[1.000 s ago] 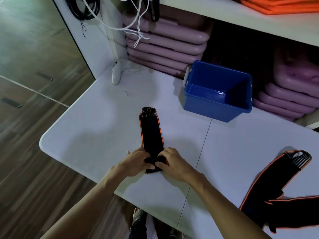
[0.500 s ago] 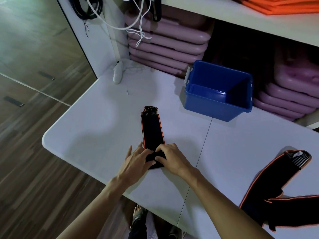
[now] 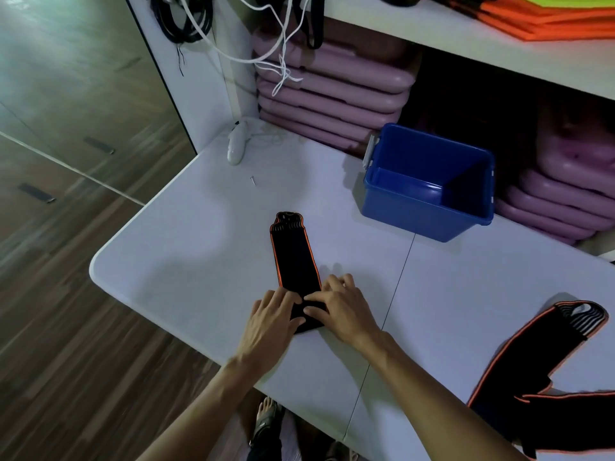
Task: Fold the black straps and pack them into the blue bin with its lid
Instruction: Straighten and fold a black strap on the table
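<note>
Nearest, on the white table (image 3: 186,261): left hand (image 3: 266,322) and right hand (image 3: 342,309) side by side, fingers curled, pinching the rolled near end of an orange-edged black strap (image 3: 294,257). Rest of strap flat, running away. Right edge: more black straps (image 3: 539,371), loose. Farther back, open blue bin (image 3: 416,211), lidless, before stacked pink pads (image 3: 332,84).

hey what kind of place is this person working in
Probably a storeroom or equipment room: stacked pink pads fill the shelving, folded orange items sit on the shelf above, and cords hang by the white table.
</note>
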{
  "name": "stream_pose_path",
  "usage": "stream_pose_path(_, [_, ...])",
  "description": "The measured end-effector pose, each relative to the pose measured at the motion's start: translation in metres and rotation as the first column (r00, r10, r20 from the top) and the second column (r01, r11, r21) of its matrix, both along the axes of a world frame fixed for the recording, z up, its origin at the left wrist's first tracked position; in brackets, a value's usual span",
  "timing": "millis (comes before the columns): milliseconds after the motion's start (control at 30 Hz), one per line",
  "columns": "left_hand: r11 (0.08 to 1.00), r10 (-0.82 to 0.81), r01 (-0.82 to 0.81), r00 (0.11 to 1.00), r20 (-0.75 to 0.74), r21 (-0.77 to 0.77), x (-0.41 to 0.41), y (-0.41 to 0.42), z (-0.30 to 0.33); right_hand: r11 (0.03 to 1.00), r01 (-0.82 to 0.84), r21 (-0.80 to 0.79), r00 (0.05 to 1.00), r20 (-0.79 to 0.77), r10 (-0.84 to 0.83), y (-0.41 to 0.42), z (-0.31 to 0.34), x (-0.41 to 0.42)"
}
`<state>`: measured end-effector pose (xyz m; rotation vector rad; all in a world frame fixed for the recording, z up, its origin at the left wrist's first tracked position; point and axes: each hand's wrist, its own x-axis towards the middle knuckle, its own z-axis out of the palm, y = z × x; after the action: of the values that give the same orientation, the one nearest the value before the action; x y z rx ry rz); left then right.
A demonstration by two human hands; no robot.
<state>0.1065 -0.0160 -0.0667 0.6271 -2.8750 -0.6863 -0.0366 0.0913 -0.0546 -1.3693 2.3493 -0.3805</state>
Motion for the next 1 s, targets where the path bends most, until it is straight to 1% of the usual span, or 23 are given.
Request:
stream_pose_path(100, [1.000,0.015,-0.015,1.000,-0.017,-0.011,0.003,0.012,0.000,1.000,0.000,0.006,1.000,0.025,0.000,-0.001,0.002,0.001])
stream_pose_path(233, [1.000,-0.019,0.019,0.999,0.049,-0.009,0.012,0.015,-0.004,0.999,-0.031,-0.030,0.999,-0.024,0.030,-0.002,0.005,0.002])
stream_pose_path(333, [1.000,-0.014,0.013,0.999,0.042,0.009,0.008,0.012,0.000,0.992,-0.122,-0.033,0.990,-0.079,0.119,0.006,0.005,0.000])
stream_pose_path(400, [0.999,-0.034,0.034,0.999,0.031,0.023,0.005,0.006,0.003,0.983,-0.181,0.003,0.975,-0.128,0.180,0.014,0.005,-0.006])
stream_pose_path(500, [0.993,-0.045,0.040,0.998,0.041,0.110,0.000,-0.003,0.007,0.967,-0.247,0.060,0.952,-0.171,0.254,0.017,0.005,-0.010])
stream_pose_path(567, [0.985,-0.040,0.024,0.995,0.094,0.170,-0.005,-0.008,0.010,0.971,-0.233,0.056,0.964,-0.117,0.238,0.012,0.003,-0.012])
stream_pose_path(700, [0.956,-0.013,-0.038,0.985,0.171,0.290,-0.020,-0.019,0.015,0.986,-0.165,0.038,0.984,0.075,0.162,0.008,0.000,-0.016])
stream_pose_path(833, [0.894,0.069,-0.171,0.966,0.251,0.414,-0.031,-0.028,0.020,0.997,-0.069,0.015,0.974,0.219,0.064,0.002,0.007,-0.021])
stream_pose_path(900, [0.888,0.090,-0.191,0.964,0.251,0.418,-0.034,-0.027,0.019,0.999,-0.027,0.018,0.961,0.275,0.021,-0.002,0.007,-0.024])
stream_pose_path(1000, [0.902,0.138,-0.213,0.966,0.218,0.376,-0.036,-0.020,0.011,0.999,-0.007,0.032,0.956,0.295,-0.003,-0.007,-0.003,-0.030])
